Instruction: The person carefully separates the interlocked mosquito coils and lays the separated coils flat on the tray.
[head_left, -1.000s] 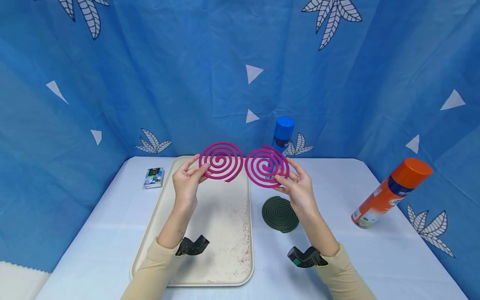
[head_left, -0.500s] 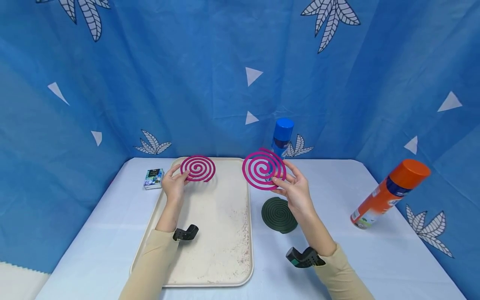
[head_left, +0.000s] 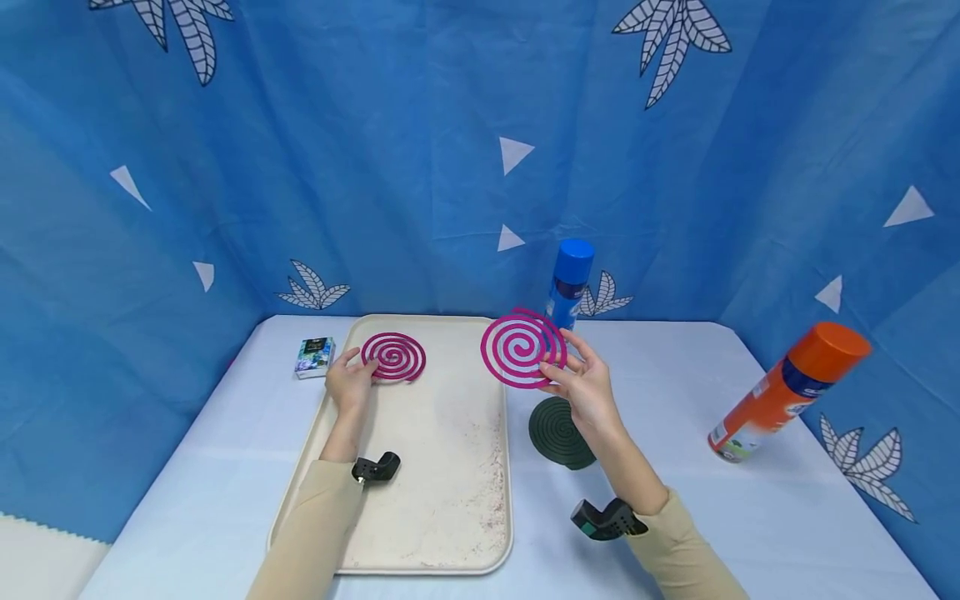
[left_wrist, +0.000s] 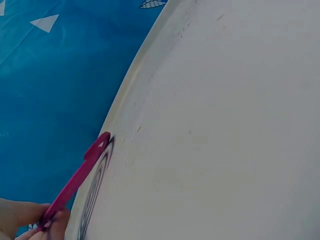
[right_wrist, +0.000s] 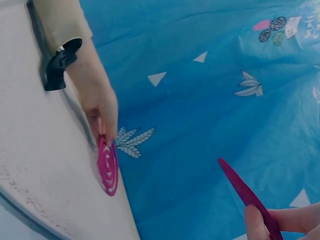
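Note:
My left hand (head_left: 349,390) pinches the left edge of a magenta mosquito coil (head_left: 393,357) between thumb and fingers. This coil is tilted close over the far left part of the cream tray (head_left: 442,492), and its shadow falls just beside it in the left wrist view. My right hand (head_left: 590,390) holds a second magenta mosquito coil (head_left: 521,348) by its right edge, raised and facing me, right of the tray. Edge-on, that second coil (right_wrist: 245,192) shows in the right wrist view. Below the right hand, a dark green mosquito coil (head_left: 557,431) lies on the table, partly covered by the wrist.
A small patterned box (head_left: 313,358) lies left of the tray. Behind the raised coil stands a blue-capped spray can (head_left: 573,265). An orange spray can (head_left: 787,392) stands at the right. Blue printed cloth (head_left: 420,167) hangs around the table.
The left hand has carried its coil left and down from beside the other coil to close over the tray. The right hand has lowered its coil slightly, still gripping it.

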